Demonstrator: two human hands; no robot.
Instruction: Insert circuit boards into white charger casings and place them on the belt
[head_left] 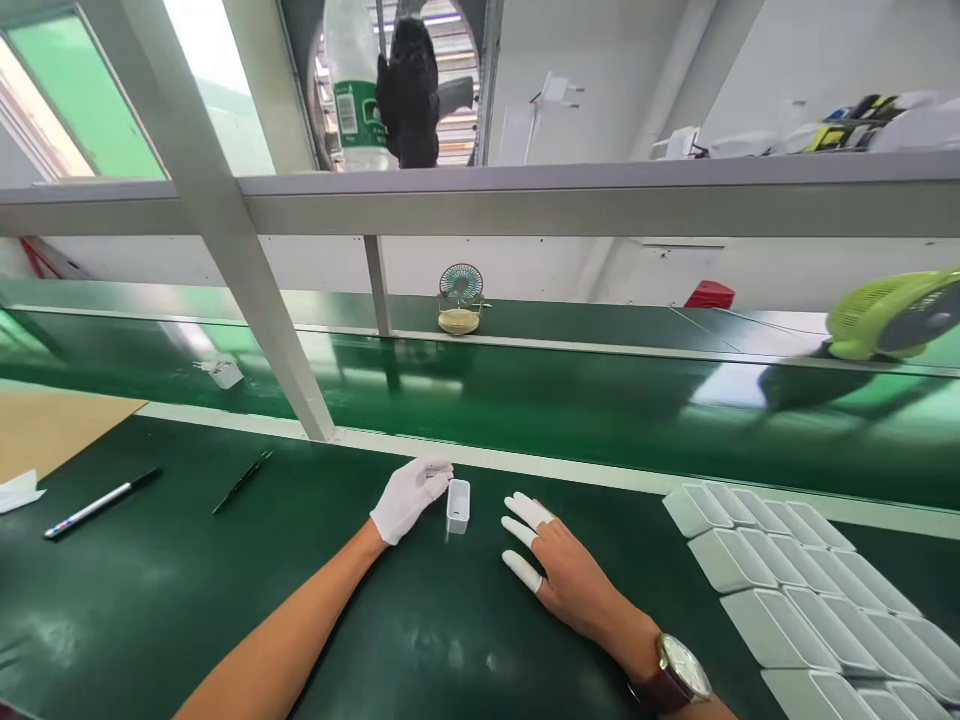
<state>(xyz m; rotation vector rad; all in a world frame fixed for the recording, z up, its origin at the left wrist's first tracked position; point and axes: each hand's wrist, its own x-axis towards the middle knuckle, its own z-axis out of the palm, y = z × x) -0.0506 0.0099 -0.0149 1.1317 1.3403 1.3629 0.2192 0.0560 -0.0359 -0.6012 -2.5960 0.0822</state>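
Note:
A small white open-topped plastic case stands on the dark green bench in front of me. Just to its left is my left hand in a white glove, its fingers stretched towards the case's upper left edge; whether they touch it I cannot tell. My right hand hovers to the right of the case, empty, with its fingers spread and white covers on several fingertips. A watch is on the right wrist.
Rows of white cases fill the right side. A marker and a black pen lie at left. Beyond the bench's pale edge runs a green belt carrying a white plug-like piece. A metal post rises left; a green fan stands right.

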